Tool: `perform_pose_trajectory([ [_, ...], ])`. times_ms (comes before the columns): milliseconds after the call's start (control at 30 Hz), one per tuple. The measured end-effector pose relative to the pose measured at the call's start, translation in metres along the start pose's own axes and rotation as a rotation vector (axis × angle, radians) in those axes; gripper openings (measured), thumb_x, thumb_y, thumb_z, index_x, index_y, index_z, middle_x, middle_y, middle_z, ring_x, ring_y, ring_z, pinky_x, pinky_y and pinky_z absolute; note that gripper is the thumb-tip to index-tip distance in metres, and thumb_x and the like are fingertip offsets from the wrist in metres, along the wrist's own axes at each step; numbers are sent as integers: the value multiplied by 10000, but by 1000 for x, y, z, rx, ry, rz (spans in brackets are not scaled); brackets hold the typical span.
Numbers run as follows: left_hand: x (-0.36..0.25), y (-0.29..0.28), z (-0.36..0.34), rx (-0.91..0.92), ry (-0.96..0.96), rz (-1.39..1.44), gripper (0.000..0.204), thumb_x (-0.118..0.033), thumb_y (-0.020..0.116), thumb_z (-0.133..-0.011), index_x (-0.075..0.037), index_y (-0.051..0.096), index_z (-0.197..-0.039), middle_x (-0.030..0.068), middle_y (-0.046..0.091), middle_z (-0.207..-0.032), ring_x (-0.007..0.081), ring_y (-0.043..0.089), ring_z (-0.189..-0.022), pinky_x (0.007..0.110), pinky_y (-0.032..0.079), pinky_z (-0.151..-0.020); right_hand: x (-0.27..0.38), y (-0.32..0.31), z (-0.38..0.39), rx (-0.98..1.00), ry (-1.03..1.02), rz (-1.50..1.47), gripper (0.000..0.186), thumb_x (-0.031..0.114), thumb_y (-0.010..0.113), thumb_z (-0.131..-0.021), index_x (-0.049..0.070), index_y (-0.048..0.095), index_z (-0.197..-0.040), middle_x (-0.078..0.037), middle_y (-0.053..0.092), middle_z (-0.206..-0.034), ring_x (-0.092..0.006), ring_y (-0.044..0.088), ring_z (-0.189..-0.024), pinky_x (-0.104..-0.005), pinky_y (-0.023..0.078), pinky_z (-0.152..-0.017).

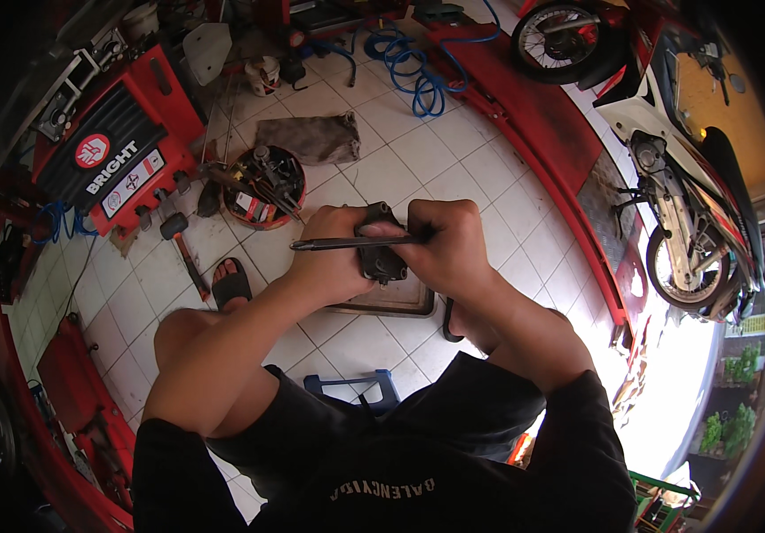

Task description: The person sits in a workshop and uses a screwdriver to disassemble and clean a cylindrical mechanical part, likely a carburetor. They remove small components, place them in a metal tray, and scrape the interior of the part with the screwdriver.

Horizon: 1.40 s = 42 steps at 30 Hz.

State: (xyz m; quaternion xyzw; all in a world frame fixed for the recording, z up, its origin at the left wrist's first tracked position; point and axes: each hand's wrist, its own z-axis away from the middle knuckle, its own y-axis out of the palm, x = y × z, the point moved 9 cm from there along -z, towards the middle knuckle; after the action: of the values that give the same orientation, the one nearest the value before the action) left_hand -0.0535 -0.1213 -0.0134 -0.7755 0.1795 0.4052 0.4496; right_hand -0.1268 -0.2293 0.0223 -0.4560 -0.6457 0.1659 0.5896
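My left hand [334, 253] is wrapped round the left side of a dark, irregular metal part [381, 261], which looks like a small machine casting. My right hand [450, 242] is closed on a slim dark rod-shaped tool [338, 242]. The tool lies level across the part, and its tapered end sticks out to the left over my left hand. Where the tool meets the part is hidden by my fingers. Below my hands a shallow metal tray [400, 305] rests on the tiled floor, mostly covered by my hands and forearms.
A round tub [294, 206] full of tools and parts stands ahead on the left, beside a grey cloth [309, 139] and a hammer [184, 253]. Coiled blue hose [418, 75] lies farther off. A red motorcycle lift [533, 160] and a motorcycle [680, 178] stand right.
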Motion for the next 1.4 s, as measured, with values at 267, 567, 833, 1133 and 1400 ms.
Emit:
perform_pose_trajectory([
  [267, 10, 6, 1, 62, -39, 72, 326, -118, 849, -642, -55, 757, -949, 120, 727, -856, 302, 727, -792, 366, 546, -703, 0, 3, -2, 8, -30, -24, 272, 210, 855, -690, 43, 641, -686, -166, 581, -587, -387, 607, -572, -428, 479, -540],
  [567, 1, 7, -1, 76, 46, 45, 354, -149, 829, -651, -84, 747, -989, 142, 729, -875, 373, 699, -848, 451, 540, -795, 7, -2, -1, 19, -48, 50, 247, 188, 838, -693, 39, 641, -686, -172, 591, -592, -393, 619, -595, -442, 491, -563],
  [833, 14, 7, 2, 78, -104, 353, 461, -131, 902, -666, -38, 724, -1080, 72, 736, -924, 212, 708, -894, 375, 552, -850, 27, -25, -17, 113, -165, -200, 237, 178, 835, -742, 42, 715, -893, -127, 645, -676, -310, 638, -574, -389, 489, -570],
  [1133, 21, 20, 7, 225, -336, 446, 420, -133, 911, -698, -22, 713, -1051, 58, 730, -1001, 133, 690, -931, 298, 547, -820, 25, -18, -14, 114, -251, -306, 285, 139, 915, -717, 14, 710, -871, -122, 666, -721, -278, 669, -606, -363, 490, -565],
  [1400, 38, 23, 11, 144, -235, 302, 423, -200, 897, -714, -56, 741, -1080, 69, 729, -989, 172, 705, -914, 311, 553, -839, 12, -8, -11, 149, -122, -308, 236, 107, 883, -722, 23, 711, -861, -99, 649, -702, -240, 640, -589, -349, 491, -568],
])
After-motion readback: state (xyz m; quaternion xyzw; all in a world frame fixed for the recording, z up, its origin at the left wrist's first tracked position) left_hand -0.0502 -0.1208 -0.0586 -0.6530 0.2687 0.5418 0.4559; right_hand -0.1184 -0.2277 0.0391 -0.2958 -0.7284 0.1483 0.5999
